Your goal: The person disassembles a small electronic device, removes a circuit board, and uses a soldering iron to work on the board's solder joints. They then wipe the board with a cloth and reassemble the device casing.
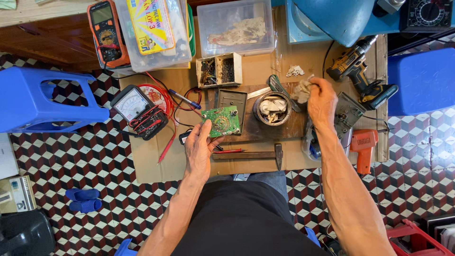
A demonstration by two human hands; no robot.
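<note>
One green square circuit board (221, 121) pinched by the left hand (199, 148) over the brown cardboard sheet (151, 163), one crumpled whitish rag (301, 90) gripped in the right hand (321, 100) and half hidden, two multimeters counted, cordless drill cut off.

green circuit board (221, 121), orange drill (364, 148), blue stool (38, 99)

Left hand (198, 150) gripping a green circuit board (221, 121) by its lower edge, above a sheet of cardboard (151, 161). Right hand (321, 100) closed around a crumpled white rag (301, 90), just beside a round tin (272, 108). Hammer (251, 154) near the knees; analog multimeter (138, 111) at left.
</note>
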